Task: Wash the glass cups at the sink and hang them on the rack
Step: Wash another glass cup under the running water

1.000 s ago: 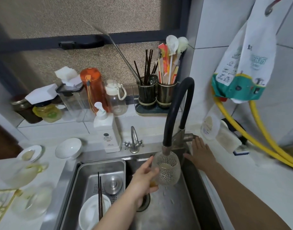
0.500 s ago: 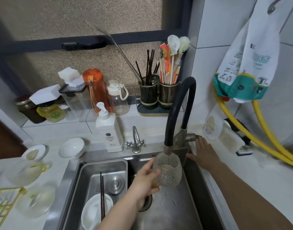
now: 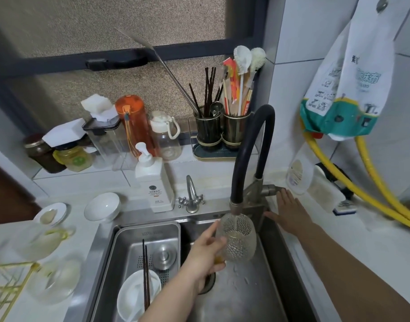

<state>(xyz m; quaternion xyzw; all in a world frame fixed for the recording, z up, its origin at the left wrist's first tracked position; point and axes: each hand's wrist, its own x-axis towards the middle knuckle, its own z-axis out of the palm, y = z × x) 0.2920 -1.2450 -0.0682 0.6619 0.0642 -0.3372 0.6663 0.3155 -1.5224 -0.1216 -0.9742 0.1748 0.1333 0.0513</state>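
Water runs from the black faucet (image 3: 250,145) into a textured glass cup (image 3: 237,240), which sits just under the spout, over the sink (image 3: 257,287). Left hand (image 3: 205,254) grips the cup from its left side, fingers and thumb curled round the lower part of it, mouth tipped up toward the spout. Right hand (image 3: 290,211) lies flat with straight, spread fingers, its fingertips at the metal faucet lever (image 3: 272,189); it holds nothing.

In the sink's left part a steel tray (image 3: 129,242) holds a white bowl (image 3: 134,296) with dark chopsticks (image 3: 146,275) laid across it, and a round metal lid (image 3: 164,255) just behind. On the left counter, blurred, stand more glass cups (image 3: 53,280) beside the yellow wire rack (image 3: 9,282), which shows only at the frame's edge. Behind them sit a small white bowl (image 3: 103,205) and a saucer (image 3: 50,213). A white soap pump (image 3: 154,182) stands at the sink's back edge, near a small tap (image 3: 191,196). On the sill are jars, an orange bottle (image 3: 133,122) and two dark utensil holders (image 3: 222,129). Yellow hoses (image 3: 352,180) run down the right wall.
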